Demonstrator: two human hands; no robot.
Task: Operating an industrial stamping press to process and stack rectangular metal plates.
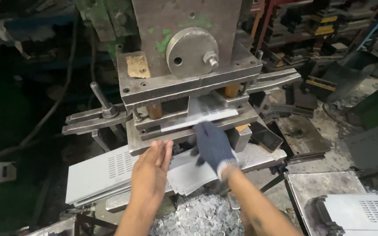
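Touching perforated sheet (206, 111) at gloved right hand (213, 146) fingers, seemingly | left hand (152, 170) apart

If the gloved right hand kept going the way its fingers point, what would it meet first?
The right hand points up and forward at the white perforated sheet lying in the press die. It would probably meet that sheet's near edge first, though depth is hard to judge.

We see only a low slot between the upper die block (189, 83) and the lower die plate (189, 126), and a perforated sheet (206, 111) fills most of it. Guide posts (155, 111) stand at each end. The clamp lever (101, 102) blocks the left side; stacked sheets (101, 172) crowd the front. Open room lies above the scrap heap (197, 216).
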